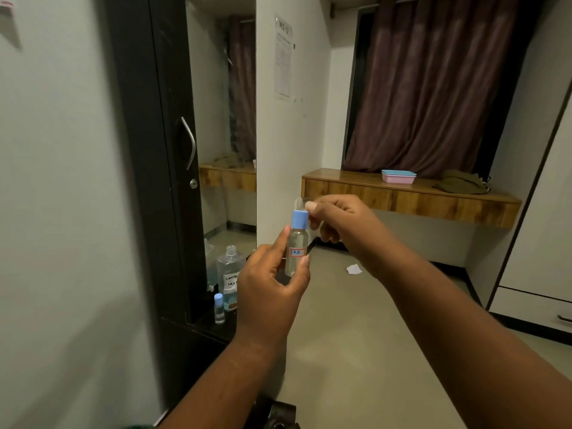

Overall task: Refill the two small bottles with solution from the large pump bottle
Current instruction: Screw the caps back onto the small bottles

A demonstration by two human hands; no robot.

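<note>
Small clear bottle (296, 246) with blue collar and red-bordered label, upright in mid-air at centre, holding clear liquid. The left hand (272, 284) grasps its lower body between thumb and fingers; the right hand (337, 222) pinches a transparent cap (299, 204) just above the collar. On the dark ledge (213, 325) at near left stand a second small bottle (219, 308) (blue-capped) and the large bottle (230, 275), neck open, partly filled.
</note>
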